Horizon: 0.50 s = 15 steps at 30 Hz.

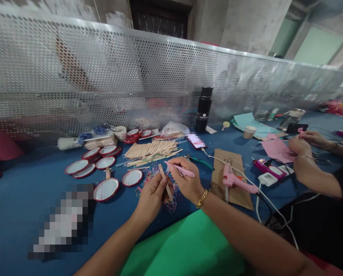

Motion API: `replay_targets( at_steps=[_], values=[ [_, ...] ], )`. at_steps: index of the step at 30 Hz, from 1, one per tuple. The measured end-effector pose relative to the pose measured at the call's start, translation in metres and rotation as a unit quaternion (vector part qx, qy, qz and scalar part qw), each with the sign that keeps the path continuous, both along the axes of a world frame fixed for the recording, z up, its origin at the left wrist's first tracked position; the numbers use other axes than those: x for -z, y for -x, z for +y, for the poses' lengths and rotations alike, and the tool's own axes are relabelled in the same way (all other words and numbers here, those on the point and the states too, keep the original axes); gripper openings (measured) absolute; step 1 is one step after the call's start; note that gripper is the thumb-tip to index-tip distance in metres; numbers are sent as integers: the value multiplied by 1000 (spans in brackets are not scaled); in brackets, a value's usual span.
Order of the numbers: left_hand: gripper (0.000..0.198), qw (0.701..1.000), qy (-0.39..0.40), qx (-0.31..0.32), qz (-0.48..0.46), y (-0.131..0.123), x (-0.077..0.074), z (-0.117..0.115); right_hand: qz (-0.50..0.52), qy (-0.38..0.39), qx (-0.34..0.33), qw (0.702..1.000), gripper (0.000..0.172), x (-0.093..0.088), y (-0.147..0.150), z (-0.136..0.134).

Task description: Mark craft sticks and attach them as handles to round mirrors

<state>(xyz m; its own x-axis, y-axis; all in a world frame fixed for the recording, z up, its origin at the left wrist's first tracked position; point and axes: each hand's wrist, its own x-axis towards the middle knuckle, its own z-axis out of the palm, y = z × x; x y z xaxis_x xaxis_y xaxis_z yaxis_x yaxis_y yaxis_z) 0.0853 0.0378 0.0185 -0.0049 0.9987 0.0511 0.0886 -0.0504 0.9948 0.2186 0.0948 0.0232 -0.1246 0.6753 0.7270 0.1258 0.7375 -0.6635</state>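
Note:
My left hand (152, 193) is closed on a wooden craft stick (166, 182), held at a slant above the table. A pink pen (184, 170) is gripped in my right hand (188, 182), its tip close to the upper end of the stick. Whether the tip touches the wood I cannot tell. Beneath both hands lies a loose heap of coloured rubber bands (173, 207). Behind them is a pile of craft sticks (151, 148). Several red-rimmed round lids (106, 189) lie to the left.
A pink glue gun (239, 182) rests on cardboard (219, 184) to the right, with white cables beside it. A black bottle (203, 111) and a lit phone (196, 141) stand behind. At far right a co-worker's hands (302, 147) hold something pink. A perforated metal screen (165, 76) borders the table.

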Motion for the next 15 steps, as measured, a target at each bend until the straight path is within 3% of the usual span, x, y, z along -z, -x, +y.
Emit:
replay_targets(
  at_steps=[5,15],
  values=[
    [44,999,-35,-36,18,-2,0,0,-7,-16,9,1000,13,3,3,-1],
    [44,996,-31,-65,51,4,-9,1,5,41,14,999,13,5,7,0]
  ],
)
